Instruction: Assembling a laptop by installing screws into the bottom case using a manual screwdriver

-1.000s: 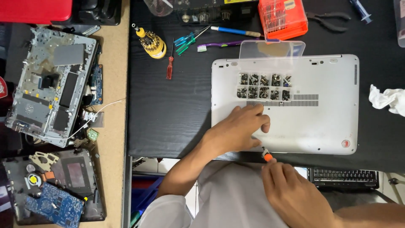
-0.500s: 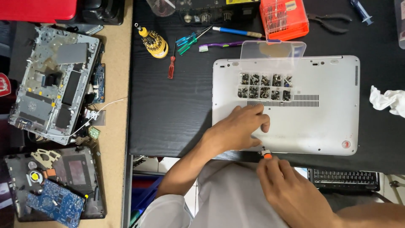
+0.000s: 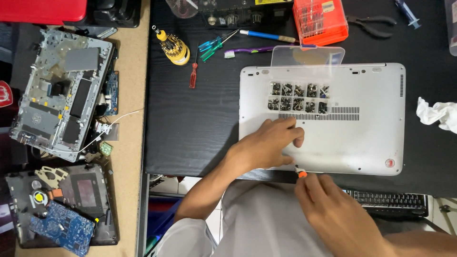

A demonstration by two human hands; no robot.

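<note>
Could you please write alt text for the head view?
A left hand rests on an upturned silver laptop while the right hand holds an orange-tipped screwdriver at its near edge; a clear screw tray sits on it.

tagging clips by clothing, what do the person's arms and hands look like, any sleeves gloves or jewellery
Both forearms are bare, with no sleeves showing. The left hand and the right hand wear no gloves, and no rings, watch or bracelet can be seen on the parts in view. The only clothing visible is light grey fabric over the lap below the arms.
</note>
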